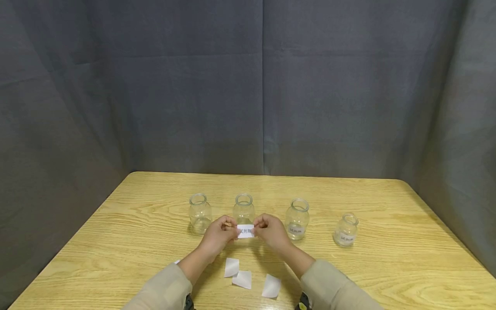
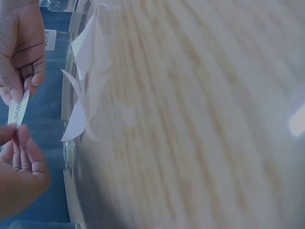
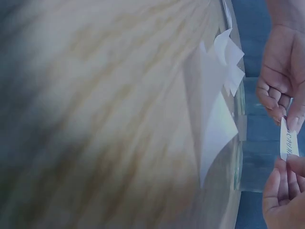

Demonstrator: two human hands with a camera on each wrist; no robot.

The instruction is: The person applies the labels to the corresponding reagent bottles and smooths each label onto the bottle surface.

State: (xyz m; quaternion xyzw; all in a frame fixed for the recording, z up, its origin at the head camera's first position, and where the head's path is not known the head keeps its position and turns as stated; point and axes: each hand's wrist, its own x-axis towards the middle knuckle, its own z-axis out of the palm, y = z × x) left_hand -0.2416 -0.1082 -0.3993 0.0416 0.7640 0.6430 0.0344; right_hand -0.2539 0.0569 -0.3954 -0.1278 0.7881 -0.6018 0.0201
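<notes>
A small white label with dark handwriting is stretched between both hands. My left hand pinches its left end between thumb and fingers; my right hand pinches the right end likewise. In the left wrist view the label appears nearly edge-on. Just behind it stands a glass jar, its lower part hidden by the label and hands. To the left is another clear jar. On the right, a jar bears a written label, and so does a smaller jar farther right.
Loose white paper pieces lie nearer me on the wooden table: two overlapping, one piece against another, and a third piece to the right. A further white corner peeks out by the left sleeve. Grey curtains surround the table.
</notes>
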